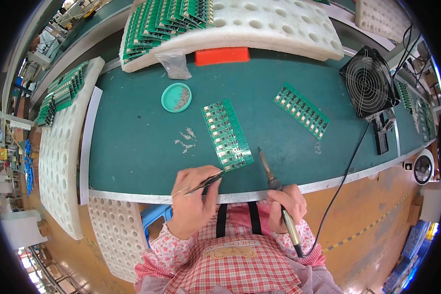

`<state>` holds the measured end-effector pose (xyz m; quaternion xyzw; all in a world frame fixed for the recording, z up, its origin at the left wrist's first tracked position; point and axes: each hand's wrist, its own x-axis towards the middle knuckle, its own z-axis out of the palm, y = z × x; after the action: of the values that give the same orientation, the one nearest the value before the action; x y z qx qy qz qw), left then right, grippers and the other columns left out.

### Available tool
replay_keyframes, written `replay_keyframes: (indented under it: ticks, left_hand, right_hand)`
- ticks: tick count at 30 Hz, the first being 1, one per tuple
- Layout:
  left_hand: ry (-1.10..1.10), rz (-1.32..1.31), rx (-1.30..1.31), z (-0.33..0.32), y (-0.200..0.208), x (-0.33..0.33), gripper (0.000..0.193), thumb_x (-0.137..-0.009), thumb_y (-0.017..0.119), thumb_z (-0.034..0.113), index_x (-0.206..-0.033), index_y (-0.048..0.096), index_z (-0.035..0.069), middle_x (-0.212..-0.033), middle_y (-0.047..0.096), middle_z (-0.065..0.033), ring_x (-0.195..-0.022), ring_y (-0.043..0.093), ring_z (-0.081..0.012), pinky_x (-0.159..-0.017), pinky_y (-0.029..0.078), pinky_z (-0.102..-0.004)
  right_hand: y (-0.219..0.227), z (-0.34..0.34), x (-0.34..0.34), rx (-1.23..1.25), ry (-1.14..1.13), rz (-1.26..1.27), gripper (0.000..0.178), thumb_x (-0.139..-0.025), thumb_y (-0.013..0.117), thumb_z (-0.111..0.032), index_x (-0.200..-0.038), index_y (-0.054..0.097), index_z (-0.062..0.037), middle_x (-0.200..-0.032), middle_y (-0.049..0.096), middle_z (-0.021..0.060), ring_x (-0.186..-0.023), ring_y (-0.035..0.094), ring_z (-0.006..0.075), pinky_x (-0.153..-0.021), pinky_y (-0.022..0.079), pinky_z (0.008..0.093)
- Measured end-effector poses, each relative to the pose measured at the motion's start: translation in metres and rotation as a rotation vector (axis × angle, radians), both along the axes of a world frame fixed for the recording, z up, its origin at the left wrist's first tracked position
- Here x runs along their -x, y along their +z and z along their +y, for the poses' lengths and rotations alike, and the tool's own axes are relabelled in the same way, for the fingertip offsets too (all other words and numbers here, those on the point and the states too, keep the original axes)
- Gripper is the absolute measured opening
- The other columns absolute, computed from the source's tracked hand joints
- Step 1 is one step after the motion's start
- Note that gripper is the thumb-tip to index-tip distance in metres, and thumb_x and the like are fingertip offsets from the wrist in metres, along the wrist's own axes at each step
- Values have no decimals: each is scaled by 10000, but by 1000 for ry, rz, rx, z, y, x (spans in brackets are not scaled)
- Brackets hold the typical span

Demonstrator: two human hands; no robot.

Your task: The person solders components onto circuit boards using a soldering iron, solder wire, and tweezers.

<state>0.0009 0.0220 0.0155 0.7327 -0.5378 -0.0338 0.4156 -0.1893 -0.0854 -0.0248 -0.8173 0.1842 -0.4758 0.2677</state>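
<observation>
Materials and finishes at your station

Your counter [142, 147] has a matt green mat with a bare metal edge; the circuit board panel [227, 134] is glossy green, the tweezers [201, 185] are polished metal, and the foam trays [59, 161] are rough white.

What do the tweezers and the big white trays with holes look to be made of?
Tweezers in the left hand: likely metal, thin with a dull shine, dark toward the tips. White trays: probably soft foam, matte, fuzzy-edged, thick, with punched round holes.
</observation>
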Motion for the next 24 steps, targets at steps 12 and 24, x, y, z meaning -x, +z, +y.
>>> replay_keyframes:
  ticks: [12, 24]
  left_hand:
    - [219, -672, -573, 60, 41, -70, 138, -827, 666, 54, -934, 587, 19, -845, 616, -107, -807, 611, -275, -934, 416, -441]
    - [133, -570, -344, 39, 40, -39, 156, -822, 709, 112, -891, 577, 66, -837, 578, -85, -795, 571, -274, -851, 400, -431]
  right_hand:
    - [31, -4, -67, 42, -139, 485, 768, -734, 839, -290, -1393, 497, -96, -1096, 533, 136, -980, 559, 304, -868, 416, 438]
    - [31, -22, -19, 7, -139, 440, 648, -724, 821, -155, -1328, 589, -110, -1067, 565, 128, -944, 569, 314, -819, 449, 400]
